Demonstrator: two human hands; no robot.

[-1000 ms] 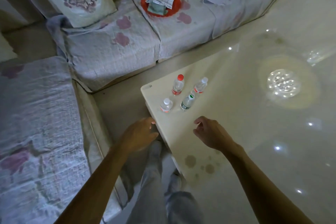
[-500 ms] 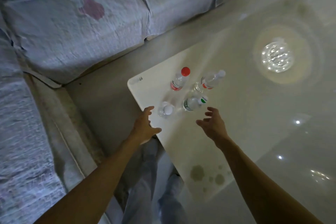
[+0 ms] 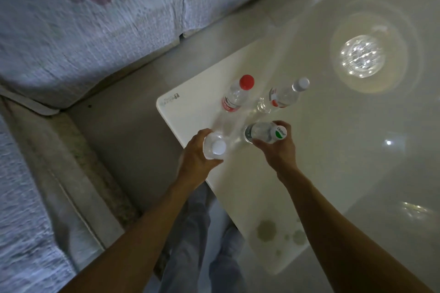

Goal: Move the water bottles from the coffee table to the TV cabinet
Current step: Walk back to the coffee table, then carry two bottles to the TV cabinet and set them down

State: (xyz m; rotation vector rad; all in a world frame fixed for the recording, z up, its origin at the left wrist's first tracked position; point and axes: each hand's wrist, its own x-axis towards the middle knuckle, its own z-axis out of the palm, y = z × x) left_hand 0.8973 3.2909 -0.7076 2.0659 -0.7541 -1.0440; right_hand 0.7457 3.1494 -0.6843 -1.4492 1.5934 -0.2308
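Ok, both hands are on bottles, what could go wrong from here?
The left hand grips the near white-cap bottle close to the table edge; a loose grip could drop it to the floor. The right hand lifting the green-cap bottle could knock the red-cap bottle or the far white-cap bottle just behind.

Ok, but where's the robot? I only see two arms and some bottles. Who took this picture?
There is no robot here, just a person. A camera worn on their head looks down, so you see their own arms and legs. The left hand grips a white-capped bottle, and the right hand grips a green-capped bottle. Beyond them, two more stand on the coffee table: a red-capped bottle and a second white-capped bottle. A sofa with a quilted cover runs beside the table.
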